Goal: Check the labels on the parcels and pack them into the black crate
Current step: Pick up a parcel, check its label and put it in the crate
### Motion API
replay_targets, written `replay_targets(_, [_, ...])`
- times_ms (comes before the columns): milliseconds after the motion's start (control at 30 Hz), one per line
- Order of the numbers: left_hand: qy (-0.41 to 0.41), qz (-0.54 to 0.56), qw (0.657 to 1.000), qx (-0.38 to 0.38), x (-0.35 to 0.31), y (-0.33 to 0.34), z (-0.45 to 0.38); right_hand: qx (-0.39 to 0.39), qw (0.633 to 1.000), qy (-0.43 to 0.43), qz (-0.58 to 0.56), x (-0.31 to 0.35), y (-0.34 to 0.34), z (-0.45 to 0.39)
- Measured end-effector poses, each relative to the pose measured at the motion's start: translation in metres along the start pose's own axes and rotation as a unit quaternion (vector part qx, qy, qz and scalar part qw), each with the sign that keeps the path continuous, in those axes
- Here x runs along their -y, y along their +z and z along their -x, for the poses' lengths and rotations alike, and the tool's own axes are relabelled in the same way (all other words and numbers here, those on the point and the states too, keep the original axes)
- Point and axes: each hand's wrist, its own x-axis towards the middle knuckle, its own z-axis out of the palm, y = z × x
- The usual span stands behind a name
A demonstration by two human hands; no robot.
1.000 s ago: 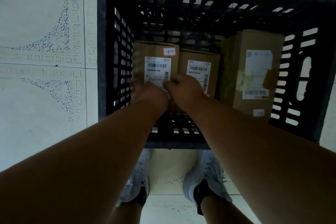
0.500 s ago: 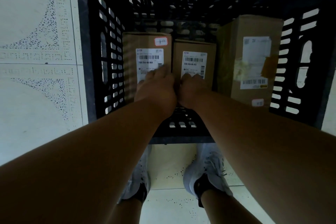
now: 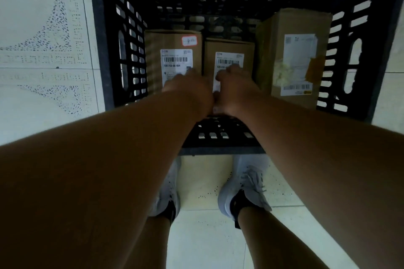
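- Inside the black crate [image 3: 105,50], three brown parcels sit on its floor: the left parcel [image 3: 157,57] just beside the crate's left wall, the middle parcel [image 3: 229,47] touching it, and the tall parcel [image 3: 284,26] near the right wall.
- Compared with a second ago, both hands have slid forward over the label faces; the left hand [image 3: 192,91] now rests flat on the left parcel's label [image 3: 175,61], fingers spread apart, no longer bunched at the box's near edge.
- The right hand [image 3: 236,87] lies loosely curled on the middle parcel's label [image 3: 229,59]; whether its grip clamps anything I cannot tell.
- That shift suggests the two boxes are being pressed into place rather than carried, so this placement looks nearly finished.
- Bare crate floor remains on the near side, leaving room for more parcels.
- Pale floor tiles [image 3: 43,105] surround the crate; no further parcels show outside it.
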Motion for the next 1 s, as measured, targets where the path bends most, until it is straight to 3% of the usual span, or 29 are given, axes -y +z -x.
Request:
replay_targets(300, [0.015, 0.108, 0.981, -0.157, -0.026, -0.107, 0.156, -0.131, 0.989, -0.023, -0.065, 0.04, -0.138, 0.137])
replay_targets(500, [0.055, 0.084, 0.967, -0.232, -0.045, -0.186, 0.289, -0.225, 0.967, -0.025, -0.118, 0.069, -0.221, 0.27])
replay_targets(700, [0.131, 0.107, 0.94, -0.295, -0.078, -0.229, 0.419, -0.328, 0.919, -0.006, -0.217, 0.069, -0.276, 0.424])
replay_targets(833, [0.203, 0.124, 0.918, -0.318, -0.123, -0.237, 0.509, -0.416, 0.866, 0.017, -0.278, 0.053, -0.302, 0.516])
replay_targets(1000, [0.276, 0.101, 0.888, -0.353, -0.2, -0.259, 0.571, -0.476, 0.827, 0.002, -0.298, 0.002, -0.329, 0.604])
